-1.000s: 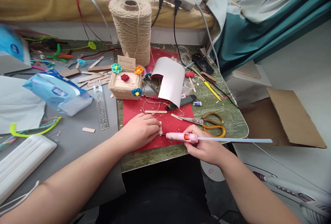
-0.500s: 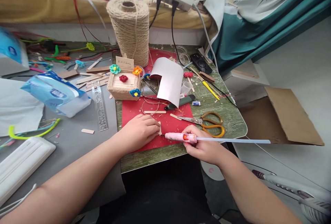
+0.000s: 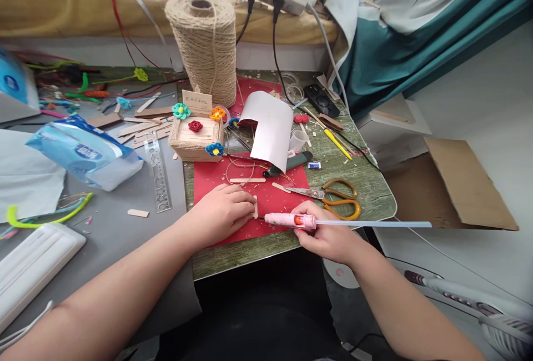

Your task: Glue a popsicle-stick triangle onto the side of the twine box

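In my right hand (image 3: 322, 233) is a pink hot glue gun (image 3: 287, 220), its dark nozzle pointing left and a long pale glue stick (image 3: 375, 224) jutting from its back. The nozzle tip is at the lower end of a short wooden craft stick (image 3: 255, 205). My left hand (image 3: 225, 211), fingers closed, grips that stick over the red sheet (image 3: 204, 180). Behind it lie another craft stick (image 3: 247, 180) and a cut piece (image 3: 281, 187). Scissors with orange handles (image 3: 341, 200) rest just beyond my right hand.
A twine-wrapped box with flowers (image 3: 195, 144) stands before a big twine spool (image 3: 204, 50). A curled white sheet (image 3: 270, 128) and a dark green cutter (image 3: 291, 164) lie behind my hands. Leftward are a tissue pack (image 3: 83, 153) and a stencil ruler (image 3: 158, 175). A cardboard box (image 3: 470, 183) is at right.
The whole view has shifted slightly, so things sit a little further left. Both hands, the glue gun and the small stick keep nearly the same positions relative to each other.
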### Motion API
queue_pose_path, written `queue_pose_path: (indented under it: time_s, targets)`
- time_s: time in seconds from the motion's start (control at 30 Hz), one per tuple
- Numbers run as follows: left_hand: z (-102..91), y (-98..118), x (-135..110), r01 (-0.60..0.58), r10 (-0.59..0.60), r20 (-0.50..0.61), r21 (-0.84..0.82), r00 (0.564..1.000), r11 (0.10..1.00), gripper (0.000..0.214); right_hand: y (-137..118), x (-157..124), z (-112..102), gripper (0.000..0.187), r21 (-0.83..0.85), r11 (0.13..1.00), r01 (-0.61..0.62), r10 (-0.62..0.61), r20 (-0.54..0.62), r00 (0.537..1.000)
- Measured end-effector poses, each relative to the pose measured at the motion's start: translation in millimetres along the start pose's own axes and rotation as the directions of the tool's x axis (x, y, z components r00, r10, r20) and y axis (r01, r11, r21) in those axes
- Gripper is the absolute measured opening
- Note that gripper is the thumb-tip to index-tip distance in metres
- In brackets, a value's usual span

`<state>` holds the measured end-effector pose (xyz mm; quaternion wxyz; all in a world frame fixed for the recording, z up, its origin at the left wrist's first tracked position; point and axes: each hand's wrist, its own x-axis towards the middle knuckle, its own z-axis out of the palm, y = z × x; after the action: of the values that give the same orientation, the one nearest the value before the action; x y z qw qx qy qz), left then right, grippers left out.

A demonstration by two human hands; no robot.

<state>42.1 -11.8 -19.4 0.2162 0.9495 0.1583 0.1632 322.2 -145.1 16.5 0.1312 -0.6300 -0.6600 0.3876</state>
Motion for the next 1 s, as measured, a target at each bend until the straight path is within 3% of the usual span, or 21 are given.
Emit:
queue_pose_path:
  time_s: [0.83,0.93,1.0]
  targets:
    - [0.1,-1.1,-1.1,-0.003,0.003,0.024,0.001,1.0,1.0,0.02,3.2,1.4,1.7,0.02,0.081,0.997,0.015,-0.012,-0.044,0.999]
    - [0.3,-0.3,-1.4,0.001,-0.001,0.028,0.023,1.0,1.0,0.02,5.7,0.5,5.1,0.02,0.138,0.99,0.025,-0.013,-0.087,0.996]
    - [0.8,-0.2,-1.6,0.002,-0.002,0.021,0.035,1.0,0.999,0.02,9.4,-1.1,8.1,0.022,0.182,0.983,0.037,-0.002,-0.186,0.983]
